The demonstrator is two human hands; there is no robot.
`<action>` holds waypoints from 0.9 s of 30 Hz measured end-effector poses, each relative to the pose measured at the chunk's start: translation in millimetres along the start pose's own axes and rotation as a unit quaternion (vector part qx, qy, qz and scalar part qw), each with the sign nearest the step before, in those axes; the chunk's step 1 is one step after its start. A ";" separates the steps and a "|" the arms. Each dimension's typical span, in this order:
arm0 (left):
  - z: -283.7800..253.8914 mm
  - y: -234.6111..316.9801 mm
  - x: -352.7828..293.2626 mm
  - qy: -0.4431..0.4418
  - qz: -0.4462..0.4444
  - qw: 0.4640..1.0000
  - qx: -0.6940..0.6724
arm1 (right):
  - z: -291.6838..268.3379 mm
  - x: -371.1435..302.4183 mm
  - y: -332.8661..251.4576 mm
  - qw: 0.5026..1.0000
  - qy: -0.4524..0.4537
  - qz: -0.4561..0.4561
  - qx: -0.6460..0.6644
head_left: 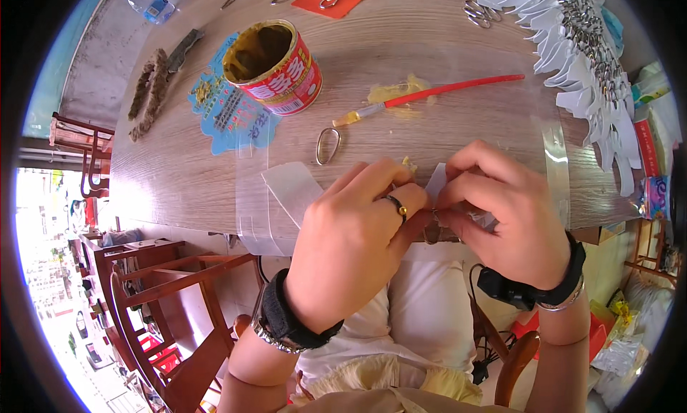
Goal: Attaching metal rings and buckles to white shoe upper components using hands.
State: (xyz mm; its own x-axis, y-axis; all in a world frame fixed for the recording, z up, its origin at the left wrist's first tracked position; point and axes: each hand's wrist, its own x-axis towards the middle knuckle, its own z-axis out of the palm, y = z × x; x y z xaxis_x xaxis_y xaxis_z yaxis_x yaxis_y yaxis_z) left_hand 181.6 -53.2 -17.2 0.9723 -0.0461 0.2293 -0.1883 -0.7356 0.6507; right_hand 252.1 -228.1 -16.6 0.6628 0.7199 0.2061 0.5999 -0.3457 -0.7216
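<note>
My left hand [365,220] and my right hand [504,213] meet at the table's near edge, fingertips pinched together. Between them they grip a small white strip [436,180], part of which my fingers cover. Just below the fingertips shows a bit of a metal ring [431,233], mostly hidden. Another white strip [292,188] sticks out to the left of my left hand; whether that hand touches it I cannot tell. Beyond my left hand lies a loose oval metal ring [328,146]. Farther off rests a red-handled brush [429,92] with yellow paste on its bristles.
A red can [293,84] smeared inside with yellow-brown paste stands on a blue card [229,116]. White strips with metal rings [580,62] are heaped at the right edge. A brown fuzzy loop [149,95] lies at left. Clear tape [254,191] covers the near edge.
</note>
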 end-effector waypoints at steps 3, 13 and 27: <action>0.0 0.1 0.6 0.000 -0.006 1.000 -0.009 | -2.1 4.2 -1.8 1.000 -0.018 0.001 -0.013; 5.3 -0.1 1.4 0.019 -0.016 1.000 -0.017 | -3.1 6.9 -4.9 0.998 -0.044 0.036 -0.037; 5.7 4.1 7.3 0.022 -0.024 0.999 0.042 | 9.4 1.8 -10.1 0.993 0.040 0.096 -0.054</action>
State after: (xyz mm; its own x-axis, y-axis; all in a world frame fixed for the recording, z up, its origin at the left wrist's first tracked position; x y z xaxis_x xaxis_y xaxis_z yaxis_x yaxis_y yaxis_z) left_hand 188.8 -60.5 -16.9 0.9726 0.0190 0.2315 -0.1271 -0.7905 0.5991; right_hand 243.0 -217.6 -15.2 0.8003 0.5862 0.1258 0.5007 -0.5381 -0.6781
